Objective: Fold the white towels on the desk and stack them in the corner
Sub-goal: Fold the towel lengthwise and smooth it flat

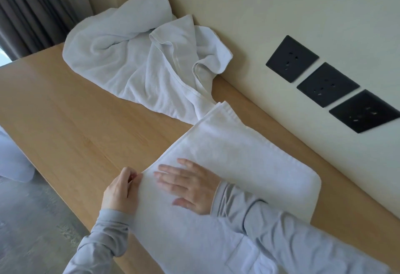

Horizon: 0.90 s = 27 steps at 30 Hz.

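We see three black socket plates [326, 84] set in a row on the cream wall [281, 3] along the right side of the bench [65, 122]. A dark curtain [26, 9] hangs at the far left. In the far corner of the bench, a crumpled heap of white towels [138, 61] leans against the wall, and its trailing corner reaches the far tip of the folded towel [238, 161]. That towel lies nearer us as a long, smooth, flat strip set slantwise on the wood, with a hemmed edge on the wall side and its near end running under our grey sleeves. Our left grip [121, 189] pinches the strip's left edge. Our right grip [190, 185] rests palm down on it, fingers straight and spread.
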Available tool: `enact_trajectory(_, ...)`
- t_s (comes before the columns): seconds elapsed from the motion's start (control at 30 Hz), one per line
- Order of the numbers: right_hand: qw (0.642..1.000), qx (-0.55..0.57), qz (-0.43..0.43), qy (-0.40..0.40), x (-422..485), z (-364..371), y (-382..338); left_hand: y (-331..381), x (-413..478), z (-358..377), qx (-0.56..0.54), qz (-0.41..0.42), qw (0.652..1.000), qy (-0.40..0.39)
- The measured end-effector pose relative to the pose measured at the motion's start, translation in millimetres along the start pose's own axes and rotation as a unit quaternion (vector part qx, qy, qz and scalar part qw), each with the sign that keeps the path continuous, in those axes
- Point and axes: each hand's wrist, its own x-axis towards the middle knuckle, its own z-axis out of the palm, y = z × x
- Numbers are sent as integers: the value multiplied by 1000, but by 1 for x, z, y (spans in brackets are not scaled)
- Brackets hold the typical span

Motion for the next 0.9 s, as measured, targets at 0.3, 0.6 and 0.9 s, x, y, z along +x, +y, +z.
enact_trajectory(0.3,879,-120,415,-204,-56,-46,120,6,3,2,39,-19,999,-1)
enact_trajectory(0.6,970,-50,224,-83,-54,2,-72,55,-39,41,302,269,913,-60)
enact_trajectory(0.9,772,-72,590,-227,-195,-50,59,39,-38,47,353,232,902,-85)
